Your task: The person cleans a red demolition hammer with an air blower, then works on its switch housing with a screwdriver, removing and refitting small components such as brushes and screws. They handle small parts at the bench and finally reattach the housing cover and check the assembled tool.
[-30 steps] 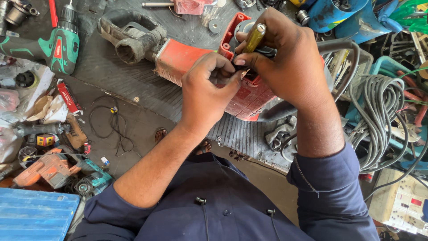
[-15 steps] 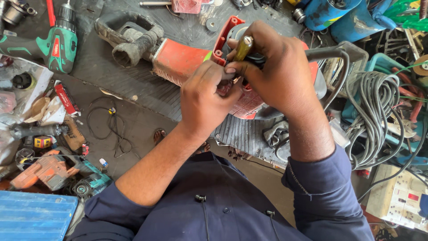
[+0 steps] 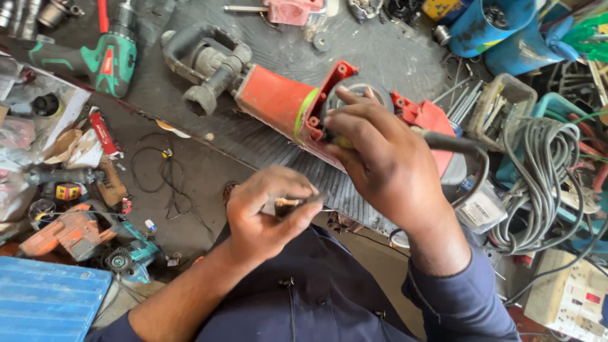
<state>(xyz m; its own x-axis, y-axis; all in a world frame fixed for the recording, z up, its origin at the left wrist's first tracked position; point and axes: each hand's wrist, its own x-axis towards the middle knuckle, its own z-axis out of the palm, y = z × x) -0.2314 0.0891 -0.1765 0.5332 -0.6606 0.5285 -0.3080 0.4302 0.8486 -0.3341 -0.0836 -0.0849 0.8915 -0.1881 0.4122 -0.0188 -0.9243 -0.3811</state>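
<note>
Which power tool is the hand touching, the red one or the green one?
The big red demolition hammer. The right hand rests on its open rear end; the green cordless drill lies untouched, far left.

Two bare hands are in view — the left hand (image 3: 269, 212) and the right hand (image 3: 380, 158). One red power tool (image 3: 278, 101) with an opened housing lies on the tabletop (image 3: 380, 50). One green cordless drill (image 3: 104, 60) sits at the upper left. One orange tool (image 3: 69, 231) and one teal tool (image 3: 130, 256) lie at the lower left. One small brass-coloured part (image 3: 288, 202) shows in the left hand. Two blue containers (image 3: 487, 25) stand at the top right. One coil of grey cable (image 3: 544, 171) lies to the right — beside it, one clear plastic tub (image 3: 497, 101). One blue corrugated sheet (image 3: 47, 297) fills the lower left corner.
</note>
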